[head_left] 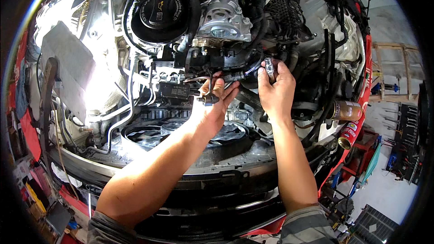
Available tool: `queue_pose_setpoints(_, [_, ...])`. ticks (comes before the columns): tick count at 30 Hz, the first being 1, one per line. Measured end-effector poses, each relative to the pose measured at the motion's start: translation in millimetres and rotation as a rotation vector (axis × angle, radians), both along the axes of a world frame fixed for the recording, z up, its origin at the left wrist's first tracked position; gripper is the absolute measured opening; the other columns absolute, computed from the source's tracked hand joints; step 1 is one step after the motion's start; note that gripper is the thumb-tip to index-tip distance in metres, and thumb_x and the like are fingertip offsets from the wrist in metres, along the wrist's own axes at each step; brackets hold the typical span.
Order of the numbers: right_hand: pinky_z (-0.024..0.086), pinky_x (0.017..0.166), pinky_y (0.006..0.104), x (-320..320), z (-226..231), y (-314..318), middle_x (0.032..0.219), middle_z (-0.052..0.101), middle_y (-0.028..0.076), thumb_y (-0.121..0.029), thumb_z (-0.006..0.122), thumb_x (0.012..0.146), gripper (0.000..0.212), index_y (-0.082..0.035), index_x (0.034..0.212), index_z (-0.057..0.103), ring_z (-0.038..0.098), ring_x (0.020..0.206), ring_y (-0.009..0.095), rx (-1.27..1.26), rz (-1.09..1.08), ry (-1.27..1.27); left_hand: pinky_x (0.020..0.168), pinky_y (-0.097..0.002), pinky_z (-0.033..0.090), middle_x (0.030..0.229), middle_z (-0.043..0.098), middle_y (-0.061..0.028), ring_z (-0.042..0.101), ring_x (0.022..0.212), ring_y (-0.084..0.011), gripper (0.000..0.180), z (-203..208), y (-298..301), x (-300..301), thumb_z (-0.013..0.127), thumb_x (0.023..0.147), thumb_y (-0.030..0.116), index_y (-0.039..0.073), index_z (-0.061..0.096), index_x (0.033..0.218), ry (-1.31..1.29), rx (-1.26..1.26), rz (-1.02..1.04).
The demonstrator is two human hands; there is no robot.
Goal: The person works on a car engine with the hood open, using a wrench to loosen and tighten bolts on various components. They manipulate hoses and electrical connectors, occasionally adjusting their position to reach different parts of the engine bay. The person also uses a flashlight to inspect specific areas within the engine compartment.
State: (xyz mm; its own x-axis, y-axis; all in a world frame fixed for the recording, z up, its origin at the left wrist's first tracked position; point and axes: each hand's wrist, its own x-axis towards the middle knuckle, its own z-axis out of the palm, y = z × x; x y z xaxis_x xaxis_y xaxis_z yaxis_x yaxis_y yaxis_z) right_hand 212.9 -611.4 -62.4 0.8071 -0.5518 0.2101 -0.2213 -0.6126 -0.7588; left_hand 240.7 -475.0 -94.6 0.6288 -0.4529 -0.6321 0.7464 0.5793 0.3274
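Note:
My right hand [276, 88] is closed, with thumb and fingers pinching a short, shiny, ridged metal piece that looks like a socket [270, 67]. It is raised in front of the engine, right of centre. My left hand [215, 101] reaches palm up into the gap below the engine's front, its fingers stretched and apart. A black electrical connector [208, 99] on a thin cable hangs across that palm. Close to the left fingertips lies a silver cylindrical part [231, 77]; whether they touch it I cannot tell.
A black oil filler cap [161, 13] and a silver metal housing [224, 20] sit on the engine behind my hands. Nearer me is a round fan [181, 135]. Two cans, one brown-labelled [347, 110] and one red [350, 134], stand on the right fender. A tool rack [407, 131] is farther right.

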Motion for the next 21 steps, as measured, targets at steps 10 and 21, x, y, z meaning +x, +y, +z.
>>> queue_pose_setpoints(10, [0.044,0.051,0.0263,1.1,16.0,11.5,0.063,0.061,0.008,-0.005,0.061,0.075,0.018,-0.003,0.091,0.053,0.059,0.054,0.014,0.055,0.099,0.081,0.092,-0.0413,0.046,0.092,0.054,-0.0086,0.056,0.099,-0.0276,0.017,-6.0,4.9,10.3,0.057,0.087,0.021,0.005,0.05,0.088,-0.096,-0.014,-0.037])
queue_pose_setpoints(21, [0.05,0.063,0.0353,2.4,18.1,13.9,0.078,0.065,0.014,-0.016,0.066,0.074,0.027,-0.009,0.099,0.06,0.064,0.068,0.03,0.011,0.201,0.433,0.083,-0.0365,0.05,0.093,0.059,-0.0142,0.06,0.088,-0.0239,0.031,-10.7,-6.2,16.3,0.063,0.082,0.024,-0.004,0.053,0.091,-0.015,0.066,-0.041])
